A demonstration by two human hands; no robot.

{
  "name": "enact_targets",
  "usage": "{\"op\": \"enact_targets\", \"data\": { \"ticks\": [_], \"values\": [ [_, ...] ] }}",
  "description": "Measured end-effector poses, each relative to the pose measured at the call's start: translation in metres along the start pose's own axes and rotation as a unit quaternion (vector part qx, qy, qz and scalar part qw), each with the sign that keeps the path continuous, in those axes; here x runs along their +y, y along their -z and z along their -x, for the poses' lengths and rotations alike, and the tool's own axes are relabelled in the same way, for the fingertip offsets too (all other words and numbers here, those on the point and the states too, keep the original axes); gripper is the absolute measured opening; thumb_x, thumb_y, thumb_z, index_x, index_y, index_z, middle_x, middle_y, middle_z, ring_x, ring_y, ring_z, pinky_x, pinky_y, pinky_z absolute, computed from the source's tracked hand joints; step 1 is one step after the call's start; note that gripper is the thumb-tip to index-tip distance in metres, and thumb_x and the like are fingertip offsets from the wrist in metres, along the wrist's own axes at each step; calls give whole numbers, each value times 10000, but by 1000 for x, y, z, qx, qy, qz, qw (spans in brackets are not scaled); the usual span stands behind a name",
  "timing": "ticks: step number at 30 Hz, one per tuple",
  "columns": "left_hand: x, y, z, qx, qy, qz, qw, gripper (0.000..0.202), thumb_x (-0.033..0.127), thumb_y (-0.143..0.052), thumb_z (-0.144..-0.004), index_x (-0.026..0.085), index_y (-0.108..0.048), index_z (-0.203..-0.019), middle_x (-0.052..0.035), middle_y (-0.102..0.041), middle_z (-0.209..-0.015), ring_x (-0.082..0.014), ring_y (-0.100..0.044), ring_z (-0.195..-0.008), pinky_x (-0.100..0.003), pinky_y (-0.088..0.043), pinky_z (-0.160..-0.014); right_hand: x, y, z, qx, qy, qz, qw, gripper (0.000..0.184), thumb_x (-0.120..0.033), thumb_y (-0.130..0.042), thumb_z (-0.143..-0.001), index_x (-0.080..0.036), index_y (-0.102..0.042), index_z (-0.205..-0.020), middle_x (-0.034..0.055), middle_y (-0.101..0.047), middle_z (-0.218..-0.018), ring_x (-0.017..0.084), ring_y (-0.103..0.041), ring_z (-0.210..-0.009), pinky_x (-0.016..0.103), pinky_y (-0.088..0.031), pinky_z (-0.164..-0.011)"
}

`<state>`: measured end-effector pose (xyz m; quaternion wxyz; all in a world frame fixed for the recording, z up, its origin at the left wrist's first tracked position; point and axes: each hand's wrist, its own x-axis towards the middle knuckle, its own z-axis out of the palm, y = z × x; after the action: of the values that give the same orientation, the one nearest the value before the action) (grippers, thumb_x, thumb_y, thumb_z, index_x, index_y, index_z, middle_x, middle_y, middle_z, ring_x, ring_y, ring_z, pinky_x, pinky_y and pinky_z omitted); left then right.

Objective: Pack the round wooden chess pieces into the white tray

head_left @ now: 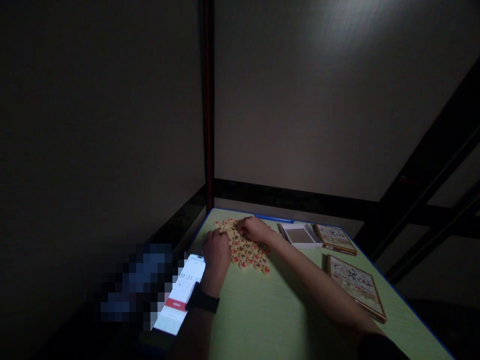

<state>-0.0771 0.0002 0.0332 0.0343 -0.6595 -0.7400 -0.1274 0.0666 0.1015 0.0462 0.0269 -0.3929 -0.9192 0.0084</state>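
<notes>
Several round wooden game pieces [249, 254] with red and dark characters lie clustered on a pale green table [270, 315]. My left hand [216, 251] rests at the left edge of the cluster, knuckles up and fingers curled down onto the pieces; a black watch sits on that wrist. My right hand [255, 229] lies on the far side of the cluster, fingers bent and touching the pieces. What either hand grips, if anything, is hidden under the fingers.
A lit phone [180, 295] showing a timer lies at the table's left edge. An open white box [301, 235] and two illustrated box parts [335, 238] [356, 285] lie to the right. A dark red post [207, 105] and dim walls stand behind.
</notes>
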Motion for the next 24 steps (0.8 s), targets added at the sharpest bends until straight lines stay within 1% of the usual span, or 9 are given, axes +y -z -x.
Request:
{"op": "enact_targets", "data": {
  "ticks": [2, 5, 9, 13, 15, 19, 24],
  "values": [
    [0, 0, 0, -2, 0, 1, 1000, 304, 69, -458, -884, 141, -713, -1034, -146, -660, -1032, -252, -576, -1062, -311, -477, -804, -3, -2, -5, -1, 4, 4, 1000, 225, -108, -569, -818, -203, -746, -921, 71, -753, -1006, 199, -666, -936, 231, -408, -746],
    [0, 0, 0, 0, -1, 0, 1000, 331, 61, -432, -886, 143, -712, -1043, -146, -655, -1032, -253, -573, -1074, -311, -480, -817, -6, -6, -12, -7, 3, 10, 1000, 229, -109, -563, -813, -207, -737, -926, 71, -756, -970, 203, -672, -889, 238, -403, -709],
    [-1, -1, 0, 3, 0, 0, 1000, 331, 57, -425, -888, 139, -711, -1032, -148, -659, -1036, -257, -578, -1075, -316, -481, -811, -5, -11, -21, -11, 5, 12, 1000, 231, -124, -562, -817, -199, -718, -970, 74, -754, -959, 212, -672, -877, 245, -398, -682],
    [-1, -2, 0, 6, -3, 3, 1000, 318, 63, -432, -884, 138, -712, -1013, -148, -659, -1038, -261, -580, -1069, -317, -482, -798, -3, -15, -26, -8, 6, 9, 1000, 292, -120, -601, -778, -182, -696, -1047, 73, -747, -981, 210, -667, -884, 238, -409, -685],
    [-1, -2, 0, 4, 0, 3, 1000, 315, 67, -435, -885, 139, -713, -1014, -148, -658, -1042, -257, -578, -1069, -312, -481, -794, -2, -15, -27, -7, 7, 8, 1000, 287, -121, -618, -768, -183, -702, -1035, 67, -744, -986, 207, -664, -894, 232, -416, -696],
    [0, 0, 1, -3, 1, 2, 1000, 318, 64, -443, -884, 136, -711, -1041, -150, -660, -1040, -253, -579, -1075, -308, -480, -800, -4, -14, -22, 3, 10, 13, 1000, 178, -146, -610, -813, -179, -725, -944, 75, -734, -983, 204, -660, -914, 232, -429, -742],
    [1, 2, 1, -17, 2, 2, 1000, 310, 72, -450, -885, 128, -717, -1032, -154, -667, -1044, -256, -582, -1075, -307, -479, -807, -10, -15, -3, 20, 13, 29, 999, 237, -142, -502, -906, -169, -721, -992, 118, -701, -1103, 210, -655, -950, 261, -440, -789]
  ]
}}
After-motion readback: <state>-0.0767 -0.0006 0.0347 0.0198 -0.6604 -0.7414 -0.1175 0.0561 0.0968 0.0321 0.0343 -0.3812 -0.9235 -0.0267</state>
